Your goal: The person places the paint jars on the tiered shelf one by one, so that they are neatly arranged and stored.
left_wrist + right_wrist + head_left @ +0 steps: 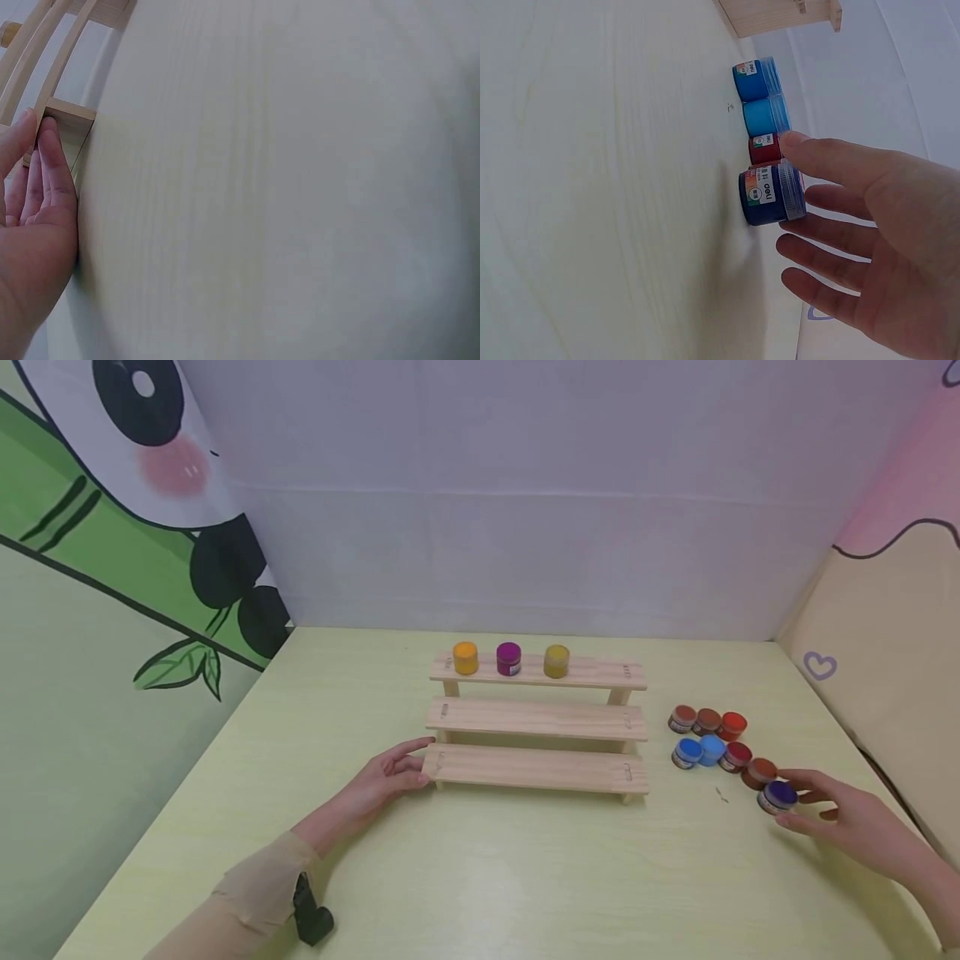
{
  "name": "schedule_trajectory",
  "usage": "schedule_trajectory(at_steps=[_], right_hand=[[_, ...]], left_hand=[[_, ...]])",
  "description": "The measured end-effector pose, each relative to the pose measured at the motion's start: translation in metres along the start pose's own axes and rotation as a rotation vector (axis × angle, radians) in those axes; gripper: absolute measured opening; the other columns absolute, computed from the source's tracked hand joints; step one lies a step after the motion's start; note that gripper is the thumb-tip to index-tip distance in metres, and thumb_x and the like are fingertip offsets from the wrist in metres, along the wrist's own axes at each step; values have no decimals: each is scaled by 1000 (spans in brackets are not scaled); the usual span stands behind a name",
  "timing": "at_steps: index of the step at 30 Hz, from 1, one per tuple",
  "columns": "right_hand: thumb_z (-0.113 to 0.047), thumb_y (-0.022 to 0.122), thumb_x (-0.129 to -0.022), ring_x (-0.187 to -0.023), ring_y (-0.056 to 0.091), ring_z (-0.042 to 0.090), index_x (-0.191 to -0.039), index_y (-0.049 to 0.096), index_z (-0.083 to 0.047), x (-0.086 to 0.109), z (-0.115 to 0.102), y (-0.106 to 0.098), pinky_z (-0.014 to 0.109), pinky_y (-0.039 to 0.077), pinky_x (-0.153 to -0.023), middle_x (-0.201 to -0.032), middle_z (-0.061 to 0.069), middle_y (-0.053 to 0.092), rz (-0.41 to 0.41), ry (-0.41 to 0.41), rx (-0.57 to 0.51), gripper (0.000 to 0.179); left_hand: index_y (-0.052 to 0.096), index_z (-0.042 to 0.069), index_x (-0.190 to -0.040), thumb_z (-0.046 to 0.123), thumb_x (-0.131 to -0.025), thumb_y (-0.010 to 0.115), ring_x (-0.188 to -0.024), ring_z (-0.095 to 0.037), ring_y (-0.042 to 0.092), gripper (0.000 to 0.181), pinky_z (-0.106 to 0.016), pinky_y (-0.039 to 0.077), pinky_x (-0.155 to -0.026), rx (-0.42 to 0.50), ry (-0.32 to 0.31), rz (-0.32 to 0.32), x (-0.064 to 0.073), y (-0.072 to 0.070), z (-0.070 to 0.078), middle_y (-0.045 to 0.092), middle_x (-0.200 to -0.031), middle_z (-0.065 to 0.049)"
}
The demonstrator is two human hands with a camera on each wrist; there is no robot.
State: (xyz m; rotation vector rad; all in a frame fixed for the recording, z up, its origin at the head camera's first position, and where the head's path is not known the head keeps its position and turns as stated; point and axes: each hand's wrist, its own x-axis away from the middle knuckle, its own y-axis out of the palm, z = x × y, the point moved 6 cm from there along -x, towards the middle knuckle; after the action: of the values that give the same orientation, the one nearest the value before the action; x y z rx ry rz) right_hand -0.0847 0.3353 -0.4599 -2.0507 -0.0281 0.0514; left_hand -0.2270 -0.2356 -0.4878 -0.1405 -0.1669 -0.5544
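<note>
Head view: dark blue jar [777, 797] sits at the near right end of a row on the surface [525, 877], just beside a brown jar [759, 773]. Right hand [862, 825] has thumb and fingers around its lid, spaced about one jar wide, other fingers loosely bent; can't tell how firmly they press. Left hand [378, 781] pinches the left end of the wooden stand's [536, 768] lowest step between thumb and fingers. Orange jar [465, 658], purple jar [508, 660] and yellow jar [557, 662] stand on the top step.

Handling, a guess: jar looks light and rigid, smooth sides maybe a bit slippery, clear plastic likely not fragile. Best hold: across the ridged lid or around the body, kept upright. Stand probably light too, could slide if bumped.

Hard to see: jar's far side, and index fingertip behind the lid in the right wrist view. Brown jar mostly hidden there. Left wrist view cuts off most of the stand. Small dark mark [722, 794] on the surface: unclear what.
</note>
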Motion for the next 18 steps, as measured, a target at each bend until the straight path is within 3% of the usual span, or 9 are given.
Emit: schedule_trajectory(at_steps=[9,18], right_hand=[[-29,78,-85,-86,44,-24,-124,59,-7,-1,1,-1,17,51,-66,-109,11,70,44,-24,-24,48],[-20,78,-84,-84,55,-16,-114,65,-12,-2,-3,3,17,54,-67,-96,-14,69,30,-95,-87,33]], left_hand=[[31,11,-155,12,-96,64,-105,-5,64,67,-20,50,-92,5,-3,3,1,0,-2,69,-110,10],[31,11,-155,13,-96,63,-105,-5,64,67,-20,49,-92,4,-6,4,0,-1,-1,69,-110,10]])
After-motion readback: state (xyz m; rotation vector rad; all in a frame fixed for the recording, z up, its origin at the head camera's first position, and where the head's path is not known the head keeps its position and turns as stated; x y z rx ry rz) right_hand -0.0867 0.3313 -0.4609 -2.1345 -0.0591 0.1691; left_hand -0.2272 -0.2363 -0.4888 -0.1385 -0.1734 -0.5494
